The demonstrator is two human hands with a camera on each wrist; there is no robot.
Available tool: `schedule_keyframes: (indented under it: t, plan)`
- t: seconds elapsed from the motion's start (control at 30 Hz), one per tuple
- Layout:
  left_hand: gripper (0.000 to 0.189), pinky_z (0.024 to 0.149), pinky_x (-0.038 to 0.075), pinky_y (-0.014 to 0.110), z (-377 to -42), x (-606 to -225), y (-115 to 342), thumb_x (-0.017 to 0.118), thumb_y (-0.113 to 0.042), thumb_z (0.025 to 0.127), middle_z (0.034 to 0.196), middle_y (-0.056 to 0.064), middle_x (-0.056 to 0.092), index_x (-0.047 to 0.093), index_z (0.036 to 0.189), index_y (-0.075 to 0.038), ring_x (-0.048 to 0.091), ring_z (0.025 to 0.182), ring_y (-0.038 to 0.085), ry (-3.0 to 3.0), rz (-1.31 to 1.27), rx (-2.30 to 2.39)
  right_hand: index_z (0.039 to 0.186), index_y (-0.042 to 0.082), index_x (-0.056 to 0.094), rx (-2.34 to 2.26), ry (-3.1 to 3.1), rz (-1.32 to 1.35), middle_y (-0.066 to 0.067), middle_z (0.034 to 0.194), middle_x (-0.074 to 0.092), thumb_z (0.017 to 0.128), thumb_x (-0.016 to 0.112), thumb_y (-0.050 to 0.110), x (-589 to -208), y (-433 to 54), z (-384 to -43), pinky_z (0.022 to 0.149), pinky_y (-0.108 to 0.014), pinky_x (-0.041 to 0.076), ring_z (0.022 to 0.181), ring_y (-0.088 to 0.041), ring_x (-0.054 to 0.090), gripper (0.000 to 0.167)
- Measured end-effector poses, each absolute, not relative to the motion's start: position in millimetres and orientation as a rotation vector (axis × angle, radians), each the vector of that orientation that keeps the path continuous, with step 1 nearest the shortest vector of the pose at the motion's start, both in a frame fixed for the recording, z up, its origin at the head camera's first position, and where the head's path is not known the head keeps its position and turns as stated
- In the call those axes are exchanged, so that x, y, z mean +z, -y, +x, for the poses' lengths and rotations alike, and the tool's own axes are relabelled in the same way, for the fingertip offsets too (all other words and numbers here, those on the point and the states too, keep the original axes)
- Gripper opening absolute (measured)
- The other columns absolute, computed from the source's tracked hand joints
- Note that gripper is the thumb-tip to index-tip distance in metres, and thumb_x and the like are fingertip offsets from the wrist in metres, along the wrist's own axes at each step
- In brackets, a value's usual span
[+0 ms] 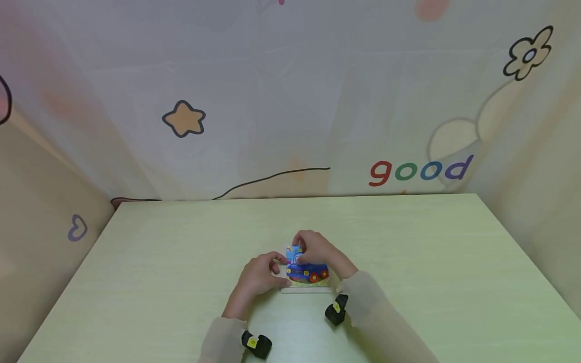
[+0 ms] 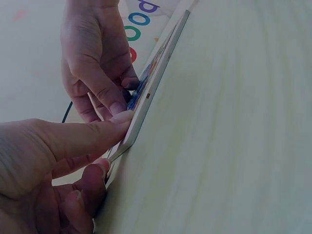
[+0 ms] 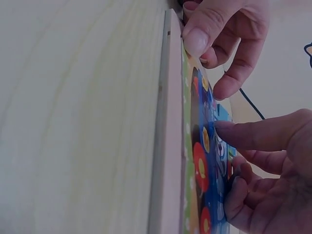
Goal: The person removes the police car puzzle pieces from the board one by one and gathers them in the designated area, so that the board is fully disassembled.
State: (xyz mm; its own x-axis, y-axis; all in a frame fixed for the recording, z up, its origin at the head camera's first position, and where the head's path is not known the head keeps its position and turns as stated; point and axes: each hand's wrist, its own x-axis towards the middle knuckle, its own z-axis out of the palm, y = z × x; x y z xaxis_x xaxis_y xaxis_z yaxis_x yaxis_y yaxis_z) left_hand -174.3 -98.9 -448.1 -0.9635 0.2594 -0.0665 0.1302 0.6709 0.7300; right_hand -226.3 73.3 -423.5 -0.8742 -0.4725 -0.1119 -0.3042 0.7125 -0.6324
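At the frame's lower centre lies a picture board [image 1: 308, 290], your left hand [image 1: 259, 276] pinching its lower-left corner. Your right hand [image 1: 316, 249] bends over its top; whether it pinches, I cannot tell. Likely light, stiff, smooth: best held by the edges.

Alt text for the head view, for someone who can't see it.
A person's left hand grips the left edge of a colorful picture board on a pale table while the right hand touches its upper part. Behind, a cloth shows a star, a flower and the word "good".
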Motion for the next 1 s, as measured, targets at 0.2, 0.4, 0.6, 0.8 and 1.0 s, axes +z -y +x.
schedule_keyframes:
  t: [0.2, 0.4, 0.6, 0.8, 1.0]
  plan:
    - [0.038, 0.056, 0.032, 0.026, -173.0, -445.3, 98.1, 0.081, -0.022, 0.066, 0.072, -0.002, 0.051, 0.064, 0.099, -0.012, 0.042, 0.061, 0.013, -2.719, 0.32, 1.161, 0.096, 0.004, 0.05, -0.923, -2.651, -0.675, -0.005, 0.083, 0.052, 0.072, 0.073, 0.0, -425.2, -72.1, -224.1, 0.074, -0.032, 0.043, 0.076, -0.018, 0.047, 0.033]
    - [0.038, 0.056, 0.032, 0.026, -173.1, -445.4, 97.9, 0.08, -0.021, 0.066, 0.071, -0.002, 0.052, 0.064, 0.099, -0.012, 0.043, 0.06, 0.012, -2.73, 0.337, 1.155, 0.099, 0.005, 0.052, -0.993, -2.645, -0.663, -0.004, 0.08, 0.053, 0.075, 0.069, -0.001, -427.3, -73.5, -221.3, 0.07, -0.03, 0.044, 0.073, -0.017, 0.047, 0.03]
    - [0.037, 0.056, 0.032, 0.026, -173.4, -446.5, 98.6, 0.08, -0.021, 0.066, 0.071, -0.003, 0.052, 0.065, 0.098, -0.012, 0.043, 0.06, 0.012, -2.739, 0.341, 1.149, 0.098, 0.006, 0.055, -1.145, -2.603, -0.67, -0.002, 0.074, 0.053, 0.078, 0.065, -0.003, -428.8, -75.6, -219.9, 0.066, -0.027, 0.043, 0.067, -0.014, 0.048, 0.024]
    - [0.037, 0.056, 0.032, 0.026, -174.1, -447.1, 98.3, 0.081, -0.022, 0.066, 0.071, -0.003, 0.051, 0.065, 0.099, -0.013, 0.043, 0.061, 0.013, -2.724, 0.314, 1.147, 0.097, 0.007, 0.057, -1.226, -2.584, -0.644, -0.003, 0.076, 0.055, 0.081, 0.063, 0.0, -428.2, -78.9, -219.7, 0.065, -0.028, 0.044, 0.068, -0.015, 0.05, 0.018]
    - [0.039, 0.057, 0.032, 0.027, -174.4, -446.7, 96.7, 0.081, -0.022, 0.066, 0.071, -0.001, 0.051, 0.065, 0.1, -0.013, 0.043, 0.063, 0.014, -2.691, 0.258, 1.16, 0.101, 0.004, 0.059, -1.321, -2.57, -0.54, -0.004, 0.077, 0.054, 0.083, 0.063, 0.002, -421.4, -103.8, -220.0, 0.066, -0.027, 0.044, 0.07, -0.016, 0.05, 0.018]
